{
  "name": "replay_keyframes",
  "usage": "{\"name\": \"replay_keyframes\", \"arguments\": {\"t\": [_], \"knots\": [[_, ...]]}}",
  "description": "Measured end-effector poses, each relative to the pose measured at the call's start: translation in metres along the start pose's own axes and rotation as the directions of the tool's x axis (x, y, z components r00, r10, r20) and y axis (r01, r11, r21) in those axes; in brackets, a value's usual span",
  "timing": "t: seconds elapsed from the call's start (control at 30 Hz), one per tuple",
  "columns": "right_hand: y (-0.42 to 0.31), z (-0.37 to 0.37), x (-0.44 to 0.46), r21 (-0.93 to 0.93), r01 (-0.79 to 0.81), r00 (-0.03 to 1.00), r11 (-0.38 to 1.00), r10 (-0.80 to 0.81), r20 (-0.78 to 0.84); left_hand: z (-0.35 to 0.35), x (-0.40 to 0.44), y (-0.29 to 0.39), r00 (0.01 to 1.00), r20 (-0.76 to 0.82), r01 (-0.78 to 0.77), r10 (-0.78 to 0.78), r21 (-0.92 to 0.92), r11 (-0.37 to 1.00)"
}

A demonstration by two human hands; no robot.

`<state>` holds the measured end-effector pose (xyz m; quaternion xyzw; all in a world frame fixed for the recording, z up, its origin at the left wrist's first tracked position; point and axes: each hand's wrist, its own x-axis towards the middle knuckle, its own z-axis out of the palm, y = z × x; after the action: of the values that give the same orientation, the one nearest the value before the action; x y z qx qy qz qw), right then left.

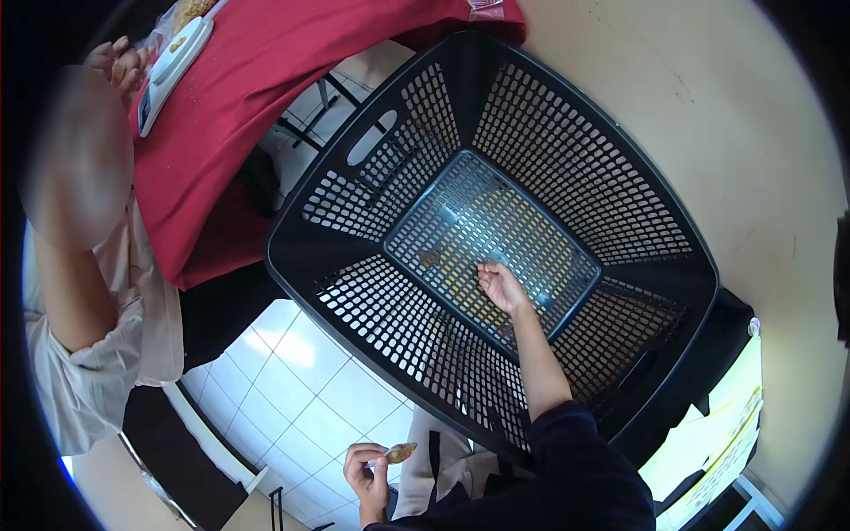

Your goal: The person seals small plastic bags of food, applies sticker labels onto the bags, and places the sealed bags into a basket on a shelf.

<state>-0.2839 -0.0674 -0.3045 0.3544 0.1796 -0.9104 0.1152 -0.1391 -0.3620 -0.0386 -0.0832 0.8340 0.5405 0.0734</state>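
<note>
Beside one red-draped table (239, 88) bearing one white scale (177, 66) near a co-worker's hand (126, 66), one black basket's (462, 88) wall separates the right hand (501, 288), curled inside, holding I cannot tell what if anything, from the left hand (367, 475), pinching one small packet (401, 453) outside.

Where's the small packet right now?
In the head view, the small packet is low, left of centre, held in the left hand, outside the black basket.

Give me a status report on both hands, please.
Left hand: holding small packet, outside basket. Right hand: inside basket, fingers curled, grip unclear. Basket's near rim lies between the hands.
</note>
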Motion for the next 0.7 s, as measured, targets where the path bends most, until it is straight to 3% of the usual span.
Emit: {"name": "replay_keyframes", "arguments": {"t": [0.03, 0.1, 0.13, 0.2, 0.23, 0.27, 0.3, 0.33, 0.37, 0.43, 0.47, 0.6, 0.7], "knots": [[0.001, -0.002, -0.002, 0.000, 0.001, 1.000, 1.000, -0.001, 0.000, -0.001, 0.000, 0.000, 1.000, -0.003, 0.000, 0.000, -0.002, 1.000], [0.001, -0.009, -0.003, -0.225, 0.097, 0.992, 0.970, -0.077, 0.096, 0.001, -0.001, 0.001, 0.999, -0.040, 0.024, -0.025, -0.029, 0.999], [0.001, -0.019, 0.003, -0.225, 0.098, 0.992, 0.969, -0.078, 0.096, 0.002, 0.000, 0.002, 0.996, -0.077, 0.048, -0.052, -0.056, 0.997], [-0.002, -0.025, 0.008, -0.553, 0.076, 0.997, 0.830, -0.059, 0.048, 0.004, -0.001, 0.003, 0.996, -0.078, 0.050, -0.054, -0.057, 0.997], [0.000, -0.022, 0.006, -0.554, 0.077, 0.997, 0.829, -0.060, 0.048, 0.004, 0.000, 0.003, 0.995, -0.078, 0.053, -0.057, -0.056, 0.997], [0.008, -0.018, 0.004, -0.831, 0.147, 0.966, 0.537, -0.259, 0.004, 0.004, 0.000, 0.002, 0.995, -0.078, 0.053, -0.058, -0.057, 0.997], [0.012, -0.007, -0.002, -0.980, 0.123, 0.893, 0.157, -0.448, 0.040, 0.004, 0.000, 0.001, 0.996, -0.073, 0.047, -0.050, -0.051, 0.998], [0.011, 0.001, -0.008, -1.000, 0.015, 0.902, -0.012, -0.431, 0.019, 0.004, 0.000, 0.000, 0.997, -0.068, 0.040, -0.044, -0.046, 0.998], [0.015, -0.001, -0.008, -1.000, 0.013, 0.902, -0.013, -0.432, 0.018, 0.004, 0.000, -0.001, 0.997, -0.067, 0.041, -0.044, -0.047, 0.998], [0.024, -0.002, -0.011, -0.916, 0.201, 0.777, -0.347, -0.513, 0.365, 0.004, -0.001, -0.003, 0.997, -0.062, 0.033, -0.037, -0.056, 0.998], [0.029, -0.003, -0.011, -0.936, 0.115, 0.807, -0.332, -0.518, 0.283, 0.004, -0.001, -0.004, 0.997, -0.063, 0.034, -0.037, -0.055, 0.998], [0.039, 0.005, -0.013, -0.952, 0.018, 0.793, -0.305, -0.575, 0.199, 0.002, -0.002, -0.003, 0.996, -0.065, 0.058, -0.062, -0.057, 0.997], [0.046, 0.001, -0.005, -0.958, 0.032, 0.747, -0.286, -0.629, 0.213, 0.002, -0.002, -0.003, 0.996, -0.067, 0.054, -0.057, -0.048, 0.997]]}}
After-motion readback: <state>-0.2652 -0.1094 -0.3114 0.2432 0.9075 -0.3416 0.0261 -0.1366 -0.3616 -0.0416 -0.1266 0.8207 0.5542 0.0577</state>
